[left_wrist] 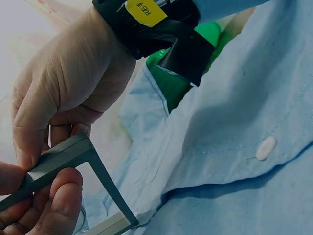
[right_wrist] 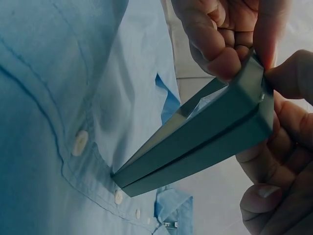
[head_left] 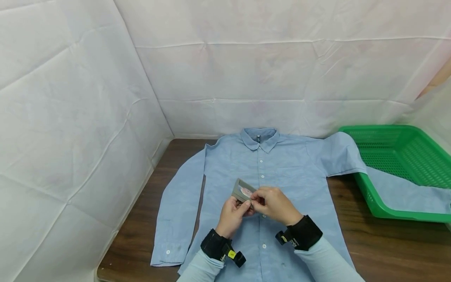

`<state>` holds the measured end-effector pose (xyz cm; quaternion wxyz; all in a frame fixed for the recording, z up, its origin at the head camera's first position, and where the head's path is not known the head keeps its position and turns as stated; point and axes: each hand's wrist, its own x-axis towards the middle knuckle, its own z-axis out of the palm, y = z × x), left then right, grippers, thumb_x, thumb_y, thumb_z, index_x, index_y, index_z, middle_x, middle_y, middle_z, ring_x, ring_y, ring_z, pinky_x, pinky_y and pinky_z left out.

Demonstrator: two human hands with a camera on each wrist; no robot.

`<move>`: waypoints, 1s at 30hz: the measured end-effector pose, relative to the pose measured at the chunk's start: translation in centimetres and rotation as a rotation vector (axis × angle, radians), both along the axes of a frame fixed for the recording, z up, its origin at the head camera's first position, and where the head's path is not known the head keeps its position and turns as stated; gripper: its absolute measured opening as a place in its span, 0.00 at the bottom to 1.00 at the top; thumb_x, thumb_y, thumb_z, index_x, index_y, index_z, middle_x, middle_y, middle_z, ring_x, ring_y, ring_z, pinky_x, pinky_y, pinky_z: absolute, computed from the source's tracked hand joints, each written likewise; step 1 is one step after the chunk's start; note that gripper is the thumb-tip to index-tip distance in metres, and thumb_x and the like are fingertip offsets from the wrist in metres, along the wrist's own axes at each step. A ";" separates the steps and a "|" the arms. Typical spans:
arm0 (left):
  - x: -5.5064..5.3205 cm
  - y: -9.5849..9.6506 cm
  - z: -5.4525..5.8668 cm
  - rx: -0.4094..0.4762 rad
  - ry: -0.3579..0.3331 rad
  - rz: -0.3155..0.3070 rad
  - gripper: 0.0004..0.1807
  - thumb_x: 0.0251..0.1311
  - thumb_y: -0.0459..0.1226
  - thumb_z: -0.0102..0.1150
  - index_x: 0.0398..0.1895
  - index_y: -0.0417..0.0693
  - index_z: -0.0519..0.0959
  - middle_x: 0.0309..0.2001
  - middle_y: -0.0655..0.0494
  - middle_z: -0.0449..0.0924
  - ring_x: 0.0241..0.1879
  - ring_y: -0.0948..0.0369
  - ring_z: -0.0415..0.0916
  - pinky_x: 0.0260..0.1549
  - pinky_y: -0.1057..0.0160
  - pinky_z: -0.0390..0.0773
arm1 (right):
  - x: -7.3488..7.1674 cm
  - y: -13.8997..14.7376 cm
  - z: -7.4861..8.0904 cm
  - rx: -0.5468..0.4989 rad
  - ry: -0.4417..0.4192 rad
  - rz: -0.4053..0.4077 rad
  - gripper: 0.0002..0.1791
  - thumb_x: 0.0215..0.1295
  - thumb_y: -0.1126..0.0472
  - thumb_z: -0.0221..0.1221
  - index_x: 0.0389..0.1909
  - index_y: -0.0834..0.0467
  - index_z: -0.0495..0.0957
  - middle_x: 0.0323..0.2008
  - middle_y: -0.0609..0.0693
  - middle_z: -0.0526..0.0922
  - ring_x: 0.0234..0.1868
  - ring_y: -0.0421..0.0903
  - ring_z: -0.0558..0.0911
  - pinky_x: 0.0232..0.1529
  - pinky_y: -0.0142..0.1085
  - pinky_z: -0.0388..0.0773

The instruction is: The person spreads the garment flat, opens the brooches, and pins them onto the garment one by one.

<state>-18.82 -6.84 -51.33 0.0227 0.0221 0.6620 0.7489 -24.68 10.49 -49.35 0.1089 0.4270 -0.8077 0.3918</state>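
A small grey-green box (head_left: 239, 190) with a framed top and a pink-and-white round inside is held tilted over the middle of a light blue shirt (head_left: 225, 164). My left hand (head_left: 232, 215) grips the box from its near left side, thumb on the rim. At the box's near right corner, my right hand (head_left: 276, 203) pinches the edge with thumb and fingers. The right wrist view shows a seam along the side of the box (right_wrist: 195, 147) and clear plastic inside the frame. In the left wrist view, left-hand fingers wrap around the frame (left_wrist: 105, 181).
The buttoned shirt lies spread on a dark wooden table (head_left: 370, 243), collar toward the back. One sleeve is laid out at left; the other drapes into a green plastic basket (head_left: 394, 214) at right. White cloth walls (head_left: 246, 70) stand behind and at the left.
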 end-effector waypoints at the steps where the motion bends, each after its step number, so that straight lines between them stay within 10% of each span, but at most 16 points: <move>1: 0.0 0.0 0.0 -0.001 0.001 -0.001 0.21 0.69 0.36 0.53 0.58 0.29 0.67 0.39 0.49 0.81 0.33 0.62 0.80 0.38 0.61 0.81 | 0.0 0.0 0.0 0.004 -0.006 0.000 0.06 0.59 0.66 0.63 0.31 0.51 0.82 0.25 0.36 0.74 0.24 0.31 0.71 0.25 0.27 0.71; 22: 0.3 -0.3 -0.7 0.129 -0.036 -0.071 0.23 0.67 0.37 0.56 0.60 0.33 0.67 0.43 0.47 0.81 0.36 0.61 0.82 0.41 0.62 0.81 | 0.4 0.2 0.9 -0.006 0.023 -0.029 0.07 0.57 0.66 0.64 0.29 0.49 0.80 0.25 0.35 0.73 0.24 0.30 0.71 0.25 0.27 0.71; 30: 0.2 -0.4 -0.8 0.250 -0.052 -0.073 0.29 0.68 0.33 0.54 0.66 0.36 0.53 0.44 0.48 0.80 0.34 0.62 0.82 0.37 0.65 0.81 | 0.5 0.2 1.3 0.028 0.074 -0.006 0.07 0.56 0.66 0.64 0.29 0.49 0.80 0.25 0.36 0.74 0.24 0.30 0.71 0.25 0.26 0.70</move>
